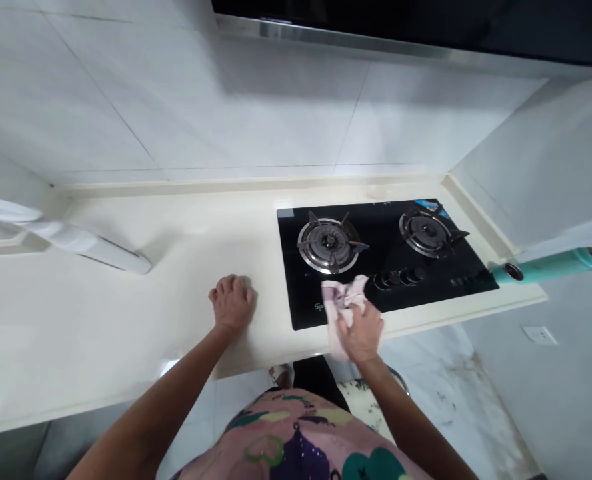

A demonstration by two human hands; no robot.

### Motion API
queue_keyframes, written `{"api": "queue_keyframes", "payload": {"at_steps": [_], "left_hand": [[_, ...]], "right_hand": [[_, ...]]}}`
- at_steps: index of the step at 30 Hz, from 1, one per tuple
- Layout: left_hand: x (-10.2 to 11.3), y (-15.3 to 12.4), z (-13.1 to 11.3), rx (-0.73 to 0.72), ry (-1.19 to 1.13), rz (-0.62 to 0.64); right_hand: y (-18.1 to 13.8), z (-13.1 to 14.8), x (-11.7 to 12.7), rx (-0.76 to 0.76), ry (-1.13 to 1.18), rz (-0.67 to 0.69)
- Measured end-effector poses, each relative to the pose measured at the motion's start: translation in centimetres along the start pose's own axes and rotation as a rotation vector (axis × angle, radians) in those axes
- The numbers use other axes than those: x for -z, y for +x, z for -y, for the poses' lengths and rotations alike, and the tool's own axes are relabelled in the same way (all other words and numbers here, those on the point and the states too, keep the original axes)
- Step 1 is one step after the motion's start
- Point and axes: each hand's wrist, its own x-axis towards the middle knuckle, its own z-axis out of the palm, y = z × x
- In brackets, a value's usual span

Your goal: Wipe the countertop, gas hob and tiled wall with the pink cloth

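Note:
My right hand (364, 332) grips a pale pink cloth (337, 313) at the front edge of the black gas stove (306, 303). The cloth lies partly on the glass and hangs over the counter's front edge. Left of the stove, my left hand (232, 303) rests on the cream countertop (186, 267), its fingers curled in and nothing visible in them. Nearest the cloth are the left burner (329, 244) and the stove's control knobs (400, 277). The right burner (427, 231) sits farther back.
A white faucet-like object (96, 247) reaches over the counter at left. A teal tube (551, 268) stands at the stove's right end. Above hangs a dark range hood (416, 33) with a metal edge. A wall socket (539, 335) is at lower right.

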Motion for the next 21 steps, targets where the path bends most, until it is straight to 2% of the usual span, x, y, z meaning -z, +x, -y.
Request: {"api": "queue_keyframes", "payload": {"at_steps": [4, 7, 9, 11, 14, 16, 17, 18, 21], "left_hand": [[0.0, -0.1, -0.1, -0.012, 0.017, -0.026], [0.1, -0.2, 0.1, -0.008, 0.002, -0.023], [0.1, -0.2, 0.5, 0.008, -0.047, -0.020], [0.1, -0.3, 1.2, 0.031, -0.163, -0.018], [0.2, -0.9, 2.4, 0.056, -0.406, -0.037], [0.4, -1.8, 3.3, 0.052, -0.494, -0.057], [0.6, -2.4, 3.8, 0.049, -0.515, -0.066], [0.8, -3.1, 4.3, 0.056, -0.539, -0.081], [1.4, -5.4, 5.4, 0.122, -0.647, -0.157]], "right_hand": [[-1.7, 8.3, 0.0, 0.280, 0.153, 0.197], [-2.0, 12.1, 0.1, 0.446, 0.356, 0.322], [-1.6, 13.6, 0.2, 0.439, 0.575, 0.374], [-0.7, 14.3, 0.8, 0.307, 0.881, 0.431], [1.3, 14.1, 2.3, 0.032, 1.323, 0.626], [2.9, 12.7, 3.4, -0.083, 1.451, 0.745], [3.8, 11.5, 3.8, -0.112, 1.448, 0.753], [4.6, 10.0, 4.1, -0.138, 1.398, 0.692], [6.4, 4.3, 4.1, -0.266, 1.120, 0.298]]}}
